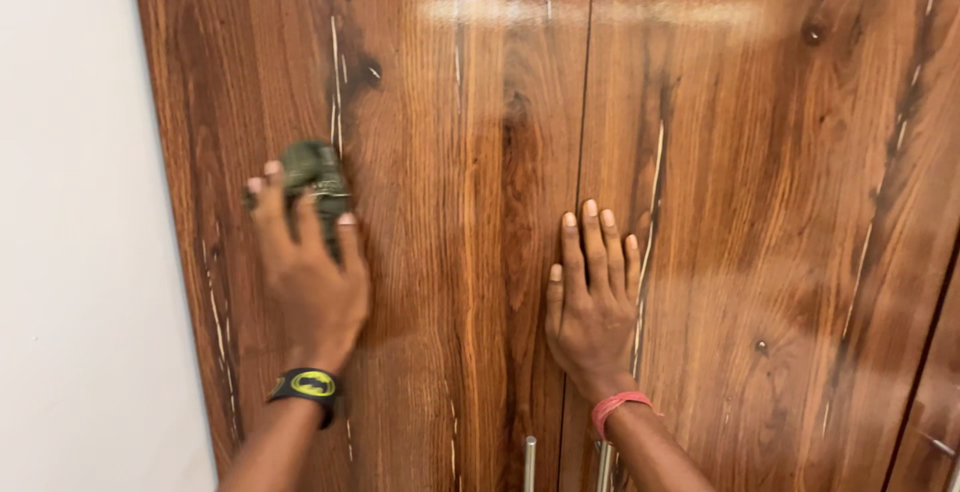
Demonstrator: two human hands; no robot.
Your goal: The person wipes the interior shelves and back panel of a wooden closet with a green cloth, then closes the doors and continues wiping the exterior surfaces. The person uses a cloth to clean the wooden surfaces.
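Glossy brown wood with dark grain filled nearly the whole view: the left wardrobe door [430,252] and the right wardrobe door [760,232] stood shut, meeting at a thin vertical seam that ran down the middle.

The left hand [312,282] was pressed against the left door, its fingers curled around a bunched dark green cloth [315,180]. The cloth lay flat on the wood under the fingertips, near the door's left edge and above the knuckles, and it looked blurred. A black wristband with a yellow oval [306,385] sat on that wrist.

The right hand [592,297] held nothing. It lay flat on the wood with fingers straight and close together, palm against the surface, straddling the seam between the two doors. A pink band [618,407] circled its wrist.

Below the right hand, two slim metal handles [529,464] rose from the bottom edge, one on each side of the seam. A plain white wall [80,232] bordered the left door. Along the far right edge, a dark gap separated the right door from a further wooden panel [935,392].
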